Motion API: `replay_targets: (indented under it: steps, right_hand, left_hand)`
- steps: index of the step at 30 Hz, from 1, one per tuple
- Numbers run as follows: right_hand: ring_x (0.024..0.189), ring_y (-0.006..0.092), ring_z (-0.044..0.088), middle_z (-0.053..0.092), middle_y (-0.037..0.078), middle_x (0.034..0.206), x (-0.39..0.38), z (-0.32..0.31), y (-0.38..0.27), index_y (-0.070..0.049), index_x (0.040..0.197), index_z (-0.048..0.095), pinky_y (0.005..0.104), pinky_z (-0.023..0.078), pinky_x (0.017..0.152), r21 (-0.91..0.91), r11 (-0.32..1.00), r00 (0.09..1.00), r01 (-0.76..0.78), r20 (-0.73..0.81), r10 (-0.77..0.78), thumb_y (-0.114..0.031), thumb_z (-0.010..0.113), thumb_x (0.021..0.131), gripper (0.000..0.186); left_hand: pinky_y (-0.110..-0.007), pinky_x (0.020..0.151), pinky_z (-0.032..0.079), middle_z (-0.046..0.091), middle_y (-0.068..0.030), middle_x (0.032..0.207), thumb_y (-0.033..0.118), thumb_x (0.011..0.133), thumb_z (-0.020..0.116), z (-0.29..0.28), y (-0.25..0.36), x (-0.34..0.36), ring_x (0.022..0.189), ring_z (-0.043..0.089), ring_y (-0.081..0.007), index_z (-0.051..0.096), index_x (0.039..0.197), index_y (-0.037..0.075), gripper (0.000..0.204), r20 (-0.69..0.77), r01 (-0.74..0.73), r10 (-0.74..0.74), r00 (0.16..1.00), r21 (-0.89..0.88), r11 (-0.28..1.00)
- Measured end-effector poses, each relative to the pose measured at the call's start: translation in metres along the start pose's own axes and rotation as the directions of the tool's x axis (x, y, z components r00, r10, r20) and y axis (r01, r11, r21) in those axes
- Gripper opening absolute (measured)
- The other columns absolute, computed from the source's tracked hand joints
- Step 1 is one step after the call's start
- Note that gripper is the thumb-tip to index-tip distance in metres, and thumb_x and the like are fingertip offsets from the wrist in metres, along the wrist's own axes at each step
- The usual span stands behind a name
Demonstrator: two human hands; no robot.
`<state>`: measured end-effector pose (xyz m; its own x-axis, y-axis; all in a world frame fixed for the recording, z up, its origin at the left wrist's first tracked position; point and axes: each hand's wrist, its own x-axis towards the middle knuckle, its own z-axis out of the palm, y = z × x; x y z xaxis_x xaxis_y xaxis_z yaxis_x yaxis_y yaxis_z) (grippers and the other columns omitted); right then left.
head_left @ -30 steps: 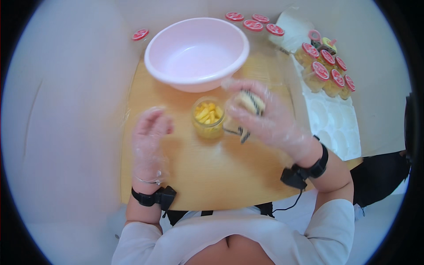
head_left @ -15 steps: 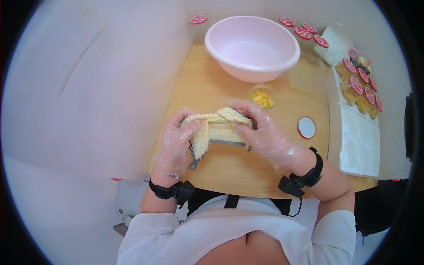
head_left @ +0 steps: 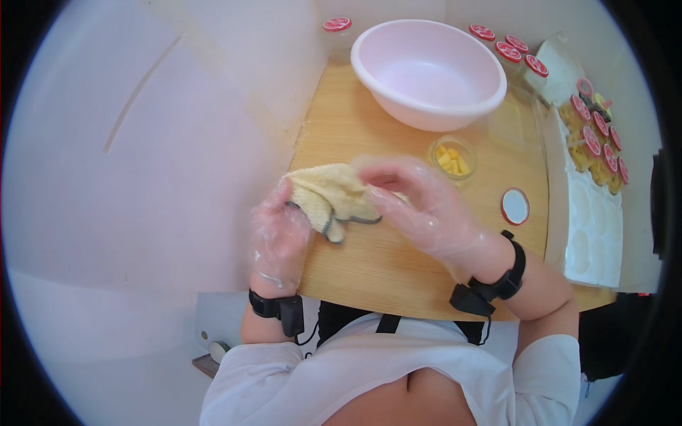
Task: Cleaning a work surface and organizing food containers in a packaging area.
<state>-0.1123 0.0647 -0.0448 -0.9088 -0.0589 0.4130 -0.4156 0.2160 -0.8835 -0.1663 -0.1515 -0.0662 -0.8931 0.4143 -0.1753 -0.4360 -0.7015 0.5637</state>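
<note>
A pale yellow cloth [head_left: 327, 188] with a dark striped edging hangs bunched over the table. My left hand [head_left: 279, 227], in a clear plastic glove, grips its left end, with the fingers partly hidden by the cloth. By the cloth's right end is my gloved right hand [head_left: 423, 206]; its thumb and curved fingers are apart, slightly blurred, with nothing seen between them. Beyond that hand stands an uncovered clear jar [head_left: 462, 150] of yellow fruit chunks [head_left: 452, 161]. To the right, a round lid [head_left: 515, 206] lies with its white inside up and a red rim.
A large pale pink basin [head_left: 430, 117] stands at the back of the wooden table [head_left: 369, 273]. Several red-lidded jars [head_left: 536, 66] are behind it. On the right, a white foam tray [head_left: 593, 234] holds filled jars [head_left: 591, 140]. A pale wall [head_left: 192, 184] borders the left.
My right hand has come off the cloth, its fingers spreading. The cloth has gone from stretched between both hands to drooping from my left. The whole view has shifted slightly.
</note>
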Motion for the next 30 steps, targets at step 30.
replay_targets:
  steps: [30]
  right_hand:
    - [0.092,0.0321,0.064,0.063,0.015,0.105,-0.039,-0.062,-0.014,-0.008,0.116,0.061,0.0395,0.053,0.076,-0.672,0.739,0.994,-0.042,-0.106,-0.04,-0.019,0.079,0.078,0.044]
  left_hand:
    - [-0.05,0.112,0.035,0.05,-0.024,0.135,0.033,0.102,0.043,0.0,0.024,-0.003,0.13,0.046,-0.0332,0.04,0.136,-0.011,0.056,-0.194,-0.285,0.27,0.943,-0.053,0.957]
